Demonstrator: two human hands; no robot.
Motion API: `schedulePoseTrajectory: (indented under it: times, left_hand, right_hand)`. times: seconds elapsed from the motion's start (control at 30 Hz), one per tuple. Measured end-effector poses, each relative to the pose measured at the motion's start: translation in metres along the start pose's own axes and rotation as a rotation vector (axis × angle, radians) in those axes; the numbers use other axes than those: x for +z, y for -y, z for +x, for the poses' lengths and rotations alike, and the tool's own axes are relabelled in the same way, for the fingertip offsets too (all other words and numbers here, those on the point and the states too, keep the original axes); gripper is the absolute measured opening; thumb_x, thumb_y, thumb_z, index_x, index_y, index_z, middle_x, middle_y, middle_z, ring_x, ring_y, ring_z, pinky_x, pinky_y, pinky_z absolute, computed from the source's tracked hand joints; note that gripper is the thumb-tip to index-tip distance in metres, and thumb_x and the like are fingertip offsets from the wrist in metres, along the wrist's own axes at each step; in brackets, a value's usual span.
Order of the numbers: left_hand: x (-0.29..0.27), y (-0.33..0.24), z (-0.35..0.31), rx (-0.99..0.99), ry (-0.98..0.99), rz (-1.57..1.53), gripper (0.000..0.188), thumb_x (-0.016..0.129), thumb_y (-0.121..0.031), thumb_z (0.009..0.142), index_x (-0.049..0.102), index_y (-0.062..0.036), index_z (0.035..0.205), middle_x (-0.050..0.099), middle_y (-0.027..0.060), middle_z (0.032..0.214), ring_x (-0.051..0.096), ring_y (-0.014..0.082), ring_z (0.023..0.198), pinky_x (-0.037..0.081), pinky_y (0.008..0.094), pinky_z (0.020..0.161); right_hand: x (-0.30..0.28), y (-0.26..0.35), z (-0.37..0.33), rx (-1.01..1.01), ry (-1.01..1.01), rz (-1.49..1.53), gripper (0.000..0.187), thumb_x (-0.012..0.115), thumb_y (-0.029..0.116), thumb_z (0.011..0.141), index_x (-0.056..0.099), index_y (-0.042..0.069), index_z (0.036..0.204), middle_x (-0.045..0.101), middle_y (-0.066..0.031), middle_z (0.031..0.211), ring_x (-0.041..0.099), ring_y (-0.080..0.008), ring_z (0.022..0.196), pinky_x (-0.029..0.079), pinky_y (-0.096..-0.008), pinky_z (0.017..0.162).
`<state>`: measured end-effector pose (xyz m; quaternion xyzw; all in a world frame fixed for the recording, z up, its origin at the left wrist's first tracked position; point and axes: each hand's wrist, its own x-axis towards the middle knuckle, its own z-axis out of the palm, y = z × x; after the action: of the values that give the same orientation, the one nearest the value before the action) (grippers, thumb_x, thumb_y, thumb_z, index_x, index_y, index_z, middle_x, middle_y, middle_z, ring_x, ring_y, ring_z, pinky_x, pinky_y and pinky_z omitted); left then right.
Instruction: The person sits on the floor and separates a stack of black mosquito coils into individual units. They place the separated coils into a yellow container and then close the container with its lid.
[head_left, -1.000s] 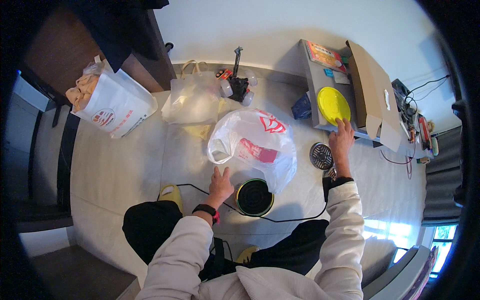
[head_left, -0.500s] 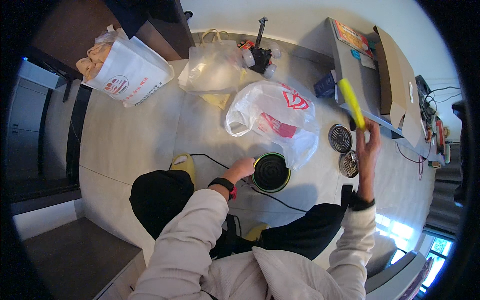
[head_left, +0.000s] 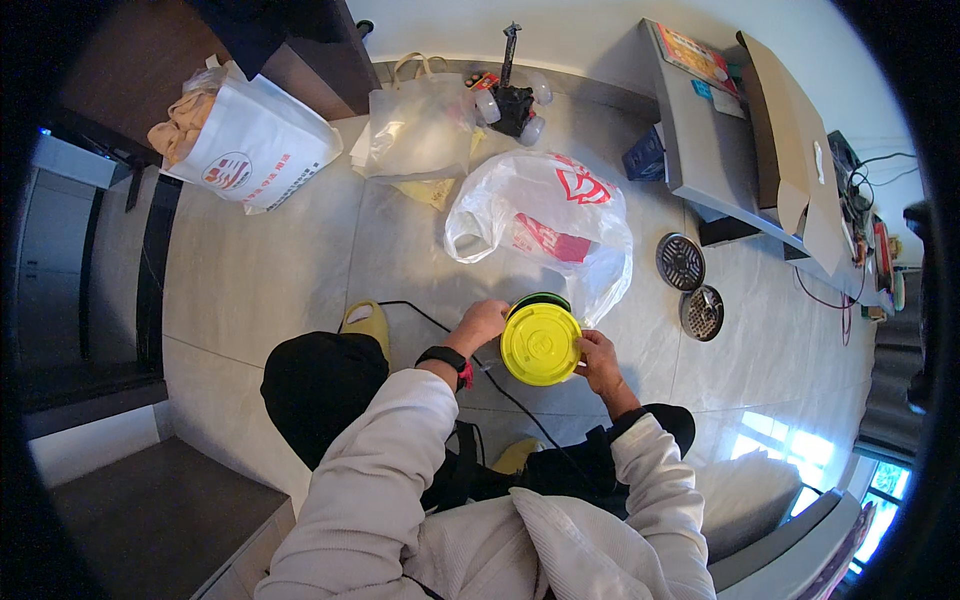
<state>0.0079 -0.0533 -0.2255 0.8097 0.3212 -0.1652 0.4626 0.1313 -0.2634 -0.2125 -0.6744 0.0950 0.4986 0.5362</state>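
1. So, a round yellow lid is held flat over a dark round pot that sits on the tiled floor, just beside a white plastic bag.
2. The lid's left edge is pinched by the left hand, fingers curled narrow around the rim. The right edge is gripped by the right hand, fingers likewise closed on it.
3. The lid is probably thin, light plastic, fairly stiff but a bit bendy, and likely slick on the flat top.
4. It's best taken by the rim at opposite sides, as it is now.
5. Two round metal grilles are left lying well off to the right, and a black cable is seen running under the wrist.
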Motion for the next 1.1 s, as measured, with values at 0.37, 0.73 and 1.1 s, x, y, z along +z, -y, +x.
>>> schedulePoseTrajectory:
  times: [0.37, 0.73, 1.1]
  left_hand:
    - [0.007, 0.006, 0.001, 0.107, -0.087, 0.046, 0.025, 0.056, -0.023, 0.071, 0.061, -0.004, 0.085, 0.061, 0.0188, 0.08, 0.059, 0.035, 0.077, 0.047, 0.042, 0.068]
    - [0.036, 0.02, 0.008, 0.103, -0.132, 0.099, 0.021, 0.049, -0.016, 0.076, 0.059, -0.0023, 0.089, 0.059, 0.0219, 0.086, 0.057, 0.0392, 0.083, 0.045, 0.0458, 0.073]
    - [0.017, -0.012, -0.009, -0.003, -0.171, 0.193, 0.02, 0.044, -0.018, 0.081, 0.059, -0.0043, 0.082, 0.06, 0.0195, 0.092, 0.058, 0.0377, 0.084, 0.047, 0.0467, 0.07]
  right_hand:
    - [-0.008, -0.02, 0.048, -0.483, -0.358, -0.877, 0.034, 0.058, 0.018, 0.074, 0.055, 0.002, 0.104, 0.057, -0.0125, 0.082, 0.057, -0.0251, 0.076, 0.047, -0.0352, 0.065]
    - [0.014, -0.012, 0.02, -0.485, -0.234, -1.125, 0.052, 0.052, 0.016, 0.076, 0.038, 0.008, 0.125, 0.054, -0.0253, 0.088, 0.054, -0.0409, 0.084, 0.046, -0.0456, 0.076]
    - [-0.006, 0.005, 0.02, 0.122, 0.049, -0.591, 0.086, 0.062, 0.043, 0.074, 0.018, 0.007, 0.138, 0.059, -0.0134, 0.094, 0.059, -0.0217, 0.067, 0.049, -0.0323, 0.05]
